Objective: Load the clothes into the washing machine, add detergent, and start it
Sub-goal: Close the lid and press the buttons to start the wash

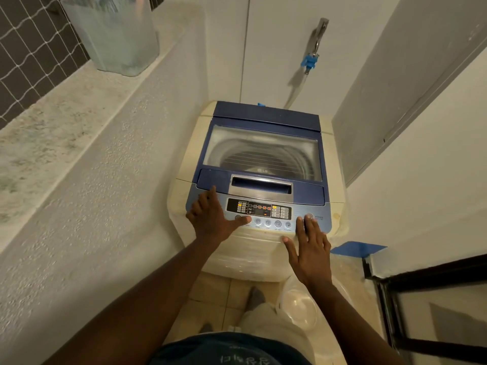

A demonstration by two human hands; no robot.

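Observation:
A cream top-loading washing machine with a blue lid stands in a narrow nook. Its lid is down, and the steel drum shows through the clear window. The control panel is lit. My left hand lies flat on the panel's left end, thumb on a round button in the lower row. My right hand rests on the front edge, fingertips at the power button. Neither hand holds anything. No clothes or detergent are visible.
A tap with a blue hose connector is on the back wall. A translucent bin stands on the stone ledge at left. A clear plastic bag sits on the tiled floor at right, beside a dark-framed door.

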